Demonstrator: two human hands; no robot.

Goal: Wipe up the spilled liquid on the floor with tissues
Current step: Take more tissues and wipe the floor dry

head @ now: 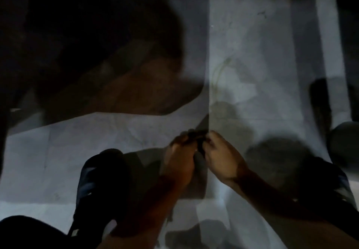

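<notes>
Above the floor, both hands meet, perhaps pinching something dark.

both hands pinch something dark over the floor.

Bare floor open ahead; left sandal, right sandal flank hands.

- The person is wearing dark slip-on sandals: the left sandal is showing a wide dark-blue strap, below-left of the fingers.
- The right sandal is sitting in shadow, lower right.
- Both forearms are showing bare, sleeveless.
</notes>
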